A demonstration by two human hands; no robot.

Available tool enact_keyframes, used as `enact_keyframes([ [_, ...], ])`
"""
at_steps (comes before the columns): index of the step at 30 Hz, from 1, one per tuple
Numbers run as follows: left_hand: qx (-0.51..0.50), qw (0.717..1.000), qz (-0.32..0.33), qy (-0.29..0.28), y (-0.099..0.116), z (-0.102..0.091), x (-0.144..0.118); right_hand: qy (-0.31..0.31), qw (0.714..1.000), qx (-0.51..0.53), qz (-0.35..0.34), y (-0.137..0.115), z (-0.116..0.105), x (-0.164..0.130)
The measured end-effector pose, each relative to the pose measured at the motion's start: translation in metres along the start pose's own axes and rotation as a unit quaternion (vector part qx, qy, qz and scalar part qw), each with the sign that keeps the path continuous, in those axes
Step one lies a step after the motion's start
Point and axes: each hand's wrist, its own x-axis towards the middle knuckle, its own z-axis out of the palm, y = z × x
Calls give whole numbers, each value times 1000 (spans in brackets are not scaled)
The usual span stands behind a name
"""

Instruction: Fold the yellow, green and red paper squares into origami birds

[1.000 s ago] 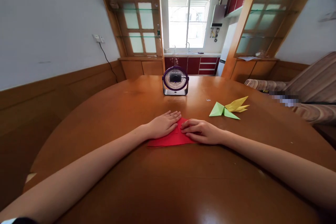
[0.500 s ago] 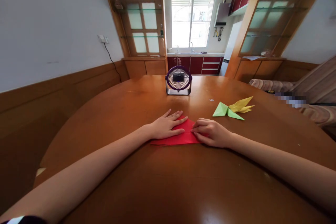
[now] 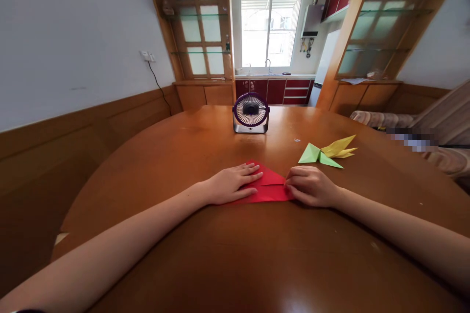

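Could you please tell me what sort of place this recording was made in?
Most likely a home dining room: a big wooden table opens onto a kitchen with red cabinets and a sink tap below the window.

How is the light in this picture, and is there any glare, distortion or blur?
Head view: daylight from the window is overexposed; a soft glare patch lies on the near table; wide-angle distortion bows the table edge and leans the door frames; a small blurred block sits at right. The left hand, right hand and red paper look sharp.
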Motion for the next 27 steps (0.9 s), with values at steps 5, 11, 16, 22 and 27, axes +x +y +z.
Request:
enact_keyframes([
  [5,-42,998,-6,-46,5,-5,-6,22,998,54,20,2,-2,-1],
  [11,-57,998,3,5,7,-7,-7,16,996,84,22,0,-3,2],
  [16,-42,998,22,33,11,-10,-5,-53,994,92,6,-1,-5,4],
  [22,56,996,58,49,20,-16,-5,-60,995,75,5,1,-2,4],
  [27,114,989,89,17,23,-24,-12,-50,996,69,14,2,-1,3],
])
